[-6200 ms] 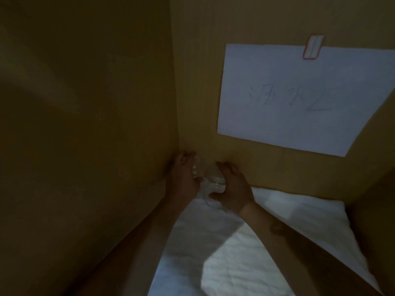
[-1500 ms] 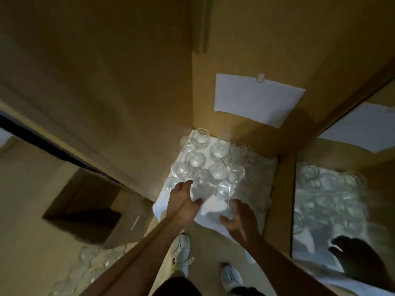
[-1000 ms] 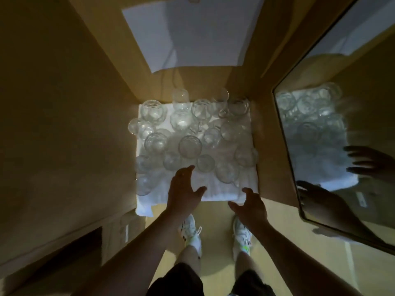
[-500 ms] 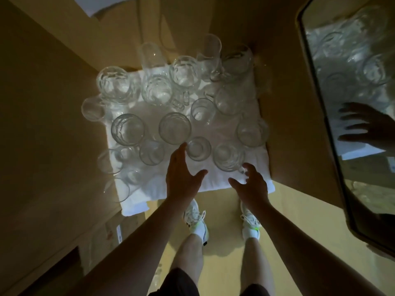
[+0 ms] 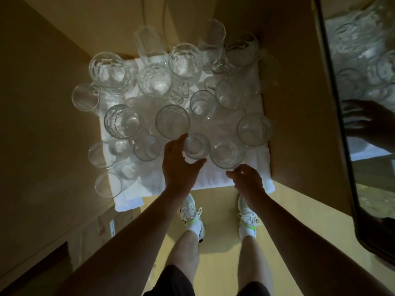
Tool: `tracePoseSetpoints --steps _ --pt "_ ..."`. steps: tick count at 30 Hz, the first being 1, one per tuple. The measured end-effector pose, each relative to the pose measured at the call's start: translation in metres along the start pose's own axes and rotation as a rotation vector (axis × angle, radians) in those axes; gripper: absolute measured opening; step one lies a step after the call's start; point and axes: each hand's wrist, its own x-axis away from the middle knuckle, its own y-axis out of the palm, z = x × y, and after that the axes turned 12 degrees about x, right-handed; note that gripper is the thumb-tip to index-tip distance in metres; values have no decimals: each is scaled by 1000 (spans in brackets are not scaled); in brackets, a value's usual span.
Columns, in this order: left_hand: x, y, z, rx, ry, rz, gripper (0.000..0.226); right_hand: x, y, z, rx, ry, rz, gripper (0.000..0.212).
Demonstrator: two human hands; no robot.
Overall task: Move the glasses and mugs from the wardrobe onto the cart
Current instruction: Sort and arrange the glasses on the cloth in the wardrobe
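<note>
Several clear glasses and mugs stand close together on a white cloth (image 5: 252,178) on a low wardrobe shelf. My left hand (image 5: 178,167) reaches over the shelf's front edge. Its fingers and thumb are spread around a small glass (image 5: 196,146) in the front row, and I cannot tell whether they touch it. My right hand (image 5: 245,180) hovers with loosely curled fingers just in front of another glass (image 5: 226,154) and holds nothing. A handled mug (image 5: 183,60) and tall glasses (image 5: 211,39) stand at the back. No cart is in view.
Wooden wardrobe walls (image 5: 53,124) close in the shelf on the left, back and right. A mirror (image 5: 367,124) on the right reflects the glasses and a hand. Below the shelf is pale floor with my feet in white shoes (image 5: 192,216). The light is dim.
The view has dropped closer to the shelf. My left hand has moved forward so that the small front glass lies between its fingers and thumb. My right hand has edged towards its glass.
</note>
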Motion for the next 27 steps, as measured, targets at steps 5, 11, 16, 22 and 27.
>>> tracePoseSetpoints --steps 5,11,16,22,27 --pt "14 -10 7 59 -86 47 89 15 0 3 -103 10 -63 13" --pt "49 -32 33 58 -74 96 87 45 -18 4 -283 66 -125 9" --pt "72 -53 73 70 -51 151 88 83 -44 -8 -358 21 -172 19" --pt "88 -94 137 129 12 256 79 147 -82 -46 -409 -149 -183 13" --pt "104 -132 202 266 17 379 79 208 -118 -82 -457 -325 -256 7"
